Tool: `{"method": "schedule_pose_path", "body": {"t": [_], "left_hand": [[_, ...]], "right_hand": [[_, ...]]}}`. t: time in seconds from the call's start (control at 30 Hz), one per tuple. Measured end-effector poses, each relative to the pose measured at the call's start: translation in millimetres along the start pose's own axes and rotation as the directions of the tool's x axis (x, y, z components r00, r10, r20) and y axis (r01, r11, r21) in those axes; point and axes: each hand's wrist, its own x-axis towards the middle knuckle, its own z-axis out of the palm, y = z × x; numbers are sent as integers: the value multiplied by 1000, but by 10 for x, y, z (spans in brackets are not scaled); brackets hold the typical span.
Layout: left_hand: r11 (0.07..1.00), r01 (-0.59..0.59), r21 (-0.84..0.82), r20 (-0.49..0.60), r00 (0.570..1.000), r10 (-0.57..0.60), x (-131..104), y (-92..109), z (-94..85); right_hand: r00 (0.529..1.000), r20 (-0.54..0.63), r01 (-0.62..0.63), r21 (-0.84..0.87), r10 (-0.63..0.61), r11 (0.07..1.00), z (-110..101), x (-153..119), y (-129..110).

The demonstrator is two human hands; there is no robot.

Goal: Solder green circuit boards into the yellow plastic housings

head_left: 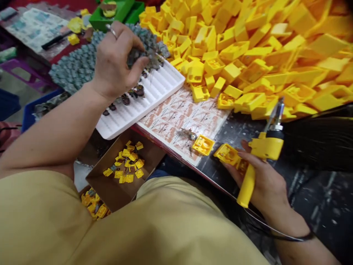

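My left hand (118, 60) is over the white ribbed foam tray (154, 94), its thumb and fingers closed round a dark grey part (135, 56), blurred. Small dark parts with wires lie in the tray's grooves. My right hand (259, 176) has a yellow electric screwdriver (248, 180) against it, bit pointing up and away, and its fingertips touch an open yellow housing (227, 154). Just left of that, another open yellow housing (203, 145) lies on the table edge, beside a small metal part with wires (190, 134).
A large heap of yellow housings (234, 55) covers the back right. Rows of grey parts (74, 62) stand behind the tray. Below the table edge, a cardboard box (113, 189) holds yellow pieces. Green bins (121, 14) are at the back, a purple stool (30, 73) at the left.
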Motion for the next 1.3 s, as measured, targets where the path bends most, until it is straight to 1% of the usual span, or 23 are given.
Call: {"method": "schedule_pose_path", "body": {"t": [0.07,0.13,0.2,0.27,0.33,0.4,0.47,0.53,0.6,0.63,0.67,0.77,0.8,0.83,0.87,0.93,1.0,1.03,1.07,1.1,1.17,1.23,1.3], "left_hand": [[990,21,-139,50,999,-15,242,327,86],[969,50,-241,199,980,-2,401,661,238],[967,34,-253,351,934,59,470,927,428],[973,-19,-232,427,896,119,467,1072,607],[970,-98,-225,420,888,187,424,1091,731],[961,-182,-207,384,888,251,375,1018,777],[958,-238,-159,376,883,282,343,915,741],[961,-260,-90,388,880,274,329,837,645],[956,-284,-73,395,872,290,319,811,529],[947,-307,-96,405,857,319,309,816,481],[932,-337,-135,429,828,362,292,830,445],[871,-431,-237,528,695,487,183,893,448],[860,-448,-242,550,667,502,130,913,484],[856,-458,-238,555,660,507,77,927,531],[859,-457,-232,541,673,504,29,937,582],[886,-391,-248,475,748,463,-19,943,672],[911,-224,-345,394,847,357,29,944,710],[899,-115,-422,370,883,287,90,948,704],[860,-3,-510,362,906,218,173,958,682],[792,94,-604,352,922,159,273,977,644],[599,225,-769,334,939,77,496,1040,535],[395,287,-873,316,949,9,706,1134,406],[254,288,-923,293,956,-18,845,1242,300]], "right_hand": [[1000,-2,27,-31,-27,999,-12,14,-17],[999,9,46,-39,-46,998,-37,36,-32],[999,24,47,-29,-46,998,-61,41,-38],[999,43,35,-12,-34,999,-74,24,-35],[997,67,25,3,-25,1000,-73,-2,-28],[997,77,17,1,-17,1000,-65,-18,-26],[996,88,0,-14,1,1000,-60,-17,-28],[996,87,-8,-27,10,1000,-60,-4,-30],[998,70,9,-35,-6,999,-62,10,-31],[998,63,19,-37,-17,999,-63,15,-32],[998,58,23,-40,-21,999,-63,18,-35],[998,56,9,-42,-6,999,-68,23,-57],[999,50,6,-39,-4,999,-71,26,-67],[999,39,13,-38,-12,999,-73,29,-75],[999,30,31,-35,-30,999,-74,35,-82],[998,24,57,-23,-56,998,-70,48,-89],[998,24,57,-5,-57,998,-58,65,-88],[998,27,52,7,-53,999,-52,74,-87],[998,29,47,18,-48,999,-48,83,-87],[999,28,45,26,-46,999,-49,93,-90],[999,24,46,36,-47,998,-67,113,-101],[1000,2,28,39,-28,999,-99,133,-121],[1000,-16,-12,58,13,998,-124,153,-143]]}}
